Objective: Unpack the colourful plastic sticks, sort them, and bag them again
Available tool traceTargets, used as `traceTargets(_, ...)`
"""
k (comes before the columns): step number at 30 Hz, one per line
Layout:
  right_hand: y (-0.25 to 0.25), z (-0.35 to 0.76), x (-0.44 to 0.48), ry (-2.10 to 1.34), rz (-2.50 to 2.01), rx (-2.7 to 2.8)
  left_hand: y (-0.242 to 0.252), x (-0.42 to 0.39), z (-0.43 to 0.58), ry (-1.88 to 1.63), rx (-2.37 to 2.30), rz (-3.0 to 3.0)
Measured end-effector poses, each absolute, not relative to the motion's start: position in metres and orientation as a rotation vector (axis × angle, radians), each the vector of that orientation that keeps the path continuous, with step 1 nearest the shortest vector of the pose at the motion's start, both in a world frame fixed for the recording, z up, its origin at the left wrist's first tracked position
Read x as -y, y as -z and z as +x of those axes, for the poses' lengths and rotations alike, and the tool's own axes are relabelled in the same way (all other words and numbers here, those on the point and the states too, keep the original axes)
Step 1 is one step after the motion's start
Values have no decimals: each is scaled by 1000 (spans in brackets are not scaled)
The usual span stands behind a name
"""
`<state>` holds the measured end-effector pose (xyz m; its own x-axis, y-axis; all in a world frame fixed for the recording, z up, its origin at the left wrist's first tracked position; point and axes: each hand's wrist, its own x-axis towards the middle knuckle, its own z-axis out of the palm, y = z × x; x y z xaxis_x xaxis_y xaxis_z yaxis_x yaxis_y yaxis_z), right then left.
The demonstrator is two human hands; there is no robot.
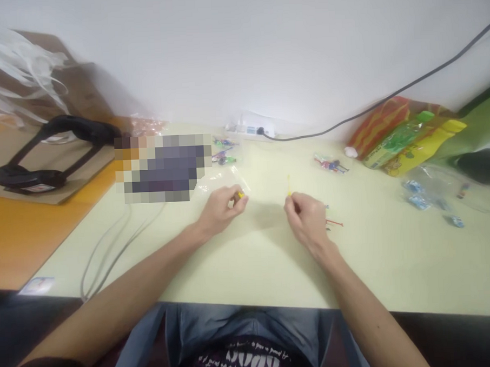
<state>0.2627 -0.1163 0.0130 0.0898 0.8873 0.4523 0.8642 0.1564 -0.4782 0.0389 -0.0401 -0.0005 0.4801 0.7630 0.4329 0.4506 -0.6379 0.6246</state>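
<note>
My left hand (222,209) is closed in a pinch above the table, with a small yellow piece (241,194) between thumb and forefinger. A thin yellow stick (289,185) points up out of my right hand (307,216), whose fingers are curled around its lower end. The two hands are apart, with the pieces not touching. Just beyond my right hand lie thin sticks, among them a red stick (335,223); the hand hides part of them. Behind my left hand rests a clear plastic bag (224,179).
Bags of small colourful pieces lie at the back (224,157) and right (331,163). A white power strip (248,126) sits by the wall with a dark cable (327,131). Snack bags (406,157) and blue packets (418,200) are at right; a black frame-shaped device (29,182) is at left.
</note>
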Motion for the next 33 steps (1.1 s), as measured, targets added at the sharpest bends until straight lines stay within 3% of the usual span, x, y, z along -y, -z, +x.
traceTargets(9, 0, 221, 124, -182, -1818, 2290, -2, 31, 29, -530, -734, 2671)
traceTargets(16, 9, 219, 120, -310, -1771, 2190, 4, 26, 24, -445, -750, 2671)
traceTargets(22, -15, 248, 121, -723, -1538, 1793, 2, 28, 24, -468, -736, 2670)
traceTargets(26, -42, 298, 137, -469, -1641, 1532, -1, 30, 24, -433, -741, 2669)
traceTargets(33, -22, 336, 173, -10, -1949, 1994, 5, 30, 24, -473, -675, 2594)
